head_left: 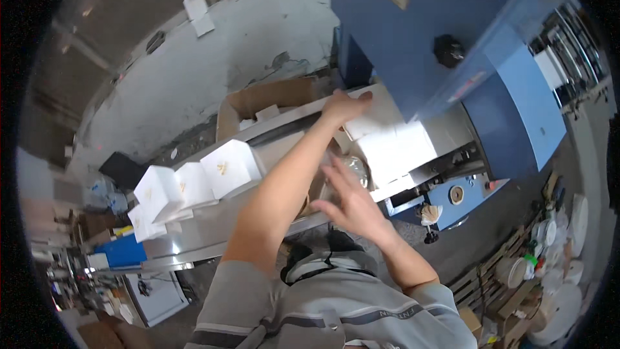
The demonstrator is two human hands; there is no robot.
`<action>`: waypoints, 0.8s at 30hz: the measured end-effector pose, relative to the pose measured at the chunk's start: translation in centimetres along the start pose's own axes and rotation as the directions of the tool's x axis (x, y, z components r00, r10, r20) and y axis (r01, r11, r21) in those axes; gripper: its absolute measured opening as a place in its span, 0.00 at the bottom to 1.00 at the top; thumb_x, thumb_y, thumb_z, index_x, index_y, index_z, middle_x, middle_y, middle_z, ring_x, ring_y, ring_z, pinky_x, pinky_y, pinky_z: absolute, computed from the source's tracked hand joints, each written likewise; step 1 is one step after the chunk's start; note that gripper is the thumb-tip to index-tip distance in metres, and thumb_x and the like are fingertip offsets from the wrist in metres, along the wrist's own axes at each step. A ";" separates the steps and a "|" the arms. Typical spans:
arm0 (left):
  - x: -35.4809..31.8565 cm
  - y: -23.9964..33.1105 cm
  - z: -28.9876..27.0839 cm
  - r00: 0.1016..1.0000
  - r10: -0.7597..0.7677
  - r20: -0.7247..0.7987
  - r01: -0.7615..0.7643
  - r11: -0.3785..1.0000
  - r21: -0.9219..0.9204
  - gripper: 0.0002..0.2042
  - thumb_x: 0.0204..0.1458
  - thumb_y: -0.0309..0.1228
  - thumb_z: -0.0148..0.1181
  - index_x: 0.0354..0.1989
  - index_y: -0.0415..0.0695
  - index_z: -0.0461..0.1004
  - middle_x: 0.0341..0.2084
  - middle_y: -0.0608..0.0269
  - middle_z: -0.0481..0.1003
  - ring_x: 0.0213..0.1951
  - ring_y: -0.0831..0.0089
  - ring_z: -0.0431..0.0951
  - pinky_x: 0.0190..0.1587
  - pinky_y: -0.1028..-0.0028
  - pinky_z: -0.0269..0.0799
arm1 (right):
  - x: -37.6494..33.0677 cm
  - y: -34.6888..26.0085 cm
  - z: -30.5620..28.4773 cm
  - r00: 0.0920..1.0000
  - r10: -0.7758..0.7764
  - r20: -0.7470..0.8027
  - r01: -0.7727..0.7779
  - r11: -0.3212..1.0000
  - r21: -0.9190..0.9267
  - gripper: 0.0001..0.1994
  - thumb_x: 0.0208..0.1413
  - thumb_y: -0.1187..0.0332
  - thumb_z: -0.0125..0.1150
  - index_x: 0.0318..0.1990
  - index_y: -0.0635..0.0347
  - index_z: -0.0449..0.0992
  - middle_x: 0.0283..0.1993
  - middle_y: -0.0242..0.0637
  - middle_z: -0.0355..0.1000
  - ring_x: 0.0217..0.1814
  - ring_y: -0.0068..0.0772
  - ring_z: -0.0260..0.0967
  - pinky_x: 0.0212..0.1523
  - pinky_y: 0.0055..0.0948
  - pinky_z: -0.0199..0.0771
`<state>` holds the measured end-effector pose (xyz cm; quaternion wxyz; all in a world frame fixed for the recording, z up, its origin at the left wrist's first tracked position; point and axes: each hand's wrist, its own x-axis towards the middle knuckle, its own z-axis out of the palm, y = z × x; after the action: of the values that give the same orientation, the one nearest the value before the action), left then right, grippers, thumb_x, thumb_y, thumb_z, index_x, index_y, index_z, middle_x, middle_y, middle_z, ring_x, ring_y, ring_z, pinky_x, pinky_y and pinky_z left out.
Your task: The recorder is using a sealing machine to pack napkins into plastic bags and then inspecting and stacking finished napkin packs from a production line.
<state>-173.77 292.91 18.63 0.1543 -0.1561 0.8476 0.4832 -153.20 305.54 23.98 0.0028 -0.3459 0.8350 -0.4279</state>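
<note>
White sheet [403, 154] lies flat at blue machine's [420, 32] left foot; left hand [347, 107] at its far-left edge, grip can't be told. Right hand [354, 201], fingers spread apart, blurred, further left of machine beside round shiny thing [356, 169]; white boxes [230, 168] well left of machine.

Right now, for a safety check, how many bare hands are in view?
2: the left hand, farther out, near the large blue boxy machine; the right hand, blurred, nearer the grey short-sleeved shirt. No others show.
</note>
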 end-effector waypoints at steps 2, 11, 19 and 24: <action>2.5 -1.6 1.1 0.988 0.128 -0.081 -0.105 0.965 0.239 0.46 0.39 0.57 0.64 0.50 0.18 0.66 0.45 0.32 0.74 0.46 0.54 0.79 0.39 0.66 0.79 | -0.8 -0.5 0.2 1.000 -0.003 0.013 0.003 0.998 0.066 0.33 0.52 0.59 0.67 0.61 0.69 0.62 0.65 0.65 0.55 0.65 0.65 0.57 0.63 0.46 0.61; 0.2 1.2 0.7 0.988 0.112 -0.104 -0.095 0.983 0.154 0.26 0.37 0.48 0.63 0.31 0.32 0.80 0.32 0.40 0.80 0.41 0.53 0.81 0.44 0.66 0.75 | -1.5 -0.4 2.4 0.994 -0.094 0.063 0.083 0.983 0.165 0.31 0.51 0.61 0.65 0.60 0.66 0.62 0.62 0.60 0.59 0.64 0.61 0.57 0.62 0.45 0.62; -1.5 -3.5 -5.3 0.997 0.067 -0.043 -0.071 0.992 -0.108 0.23 0.40 0.37 0.64 0.42 0.33 0.77 0.35 0.51 0.79 0.37 0.63 0.80 0.37 0.69 0.75 | 1.9 -0.9 9.9 0.950 -0.104 0.295 0.150 0.979 -0.139 0.39 0.42 0.56 0.70 0.60 0.66 0.63 0.63 0.60 0.55 0.66 0.66 0.53 0.57 0.53 0.67; -8.6 -6.2 -12.4 0.983 0.181 -0.016 -0.157 0.802 -0.577 0.23 0.44 0.24 0.57 0.54 0.39 0.72 0.39 0.65 0.76 0.38 0.76 0.77 0.35 0.76 0.75 | 5.1 -2.4 9.4 0.869 0.038 0.493 0.123 0.949 -0.291 0.42 0.39 0.58 0.71 0.62 0.62 0.57 0.54 0.57 0.59 0.53 0.57 0.65 0.47 0.46 0.75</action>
<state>-164.81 280.11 23.42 0.0730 -0.1097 0.6693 0.7312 -152.84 294.92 21.19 0.1510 -0.4578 0.8558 -0.1878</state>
